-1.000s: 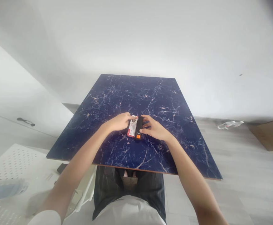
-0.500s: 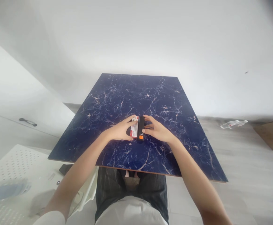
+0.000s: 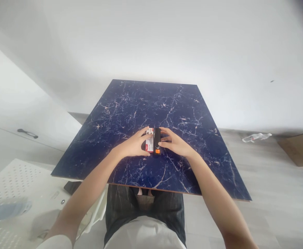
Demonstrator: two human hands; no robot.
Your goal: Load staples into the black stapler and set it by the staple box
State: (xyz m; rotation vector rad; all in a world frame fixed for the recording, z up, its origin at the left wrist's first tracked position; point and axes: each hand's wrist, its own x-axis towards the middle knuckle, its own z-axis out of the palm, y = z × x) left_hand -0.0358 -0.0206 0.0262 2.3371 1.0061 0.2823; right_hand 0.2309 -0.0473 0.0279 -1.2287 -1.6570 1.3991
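On the blue marbled table top lie a white and red box and a black item with an orange patch at its near end. They stand side by side, long sides together. My left hand is around the box from the left, fingers on its far end and thumb at its near end. From the right my right hand grips the black item's right side, fingertips and thumb touching it.
At the lower left is a white perforated surface with a clear bottle on it. Plastic bottles and a cardboard box lie on the floor at the right. A white wall rises behind the table.
The box and the black item are slightly closer together. My left hand has shifted a little to the right with the box; my right hand has barely moved.
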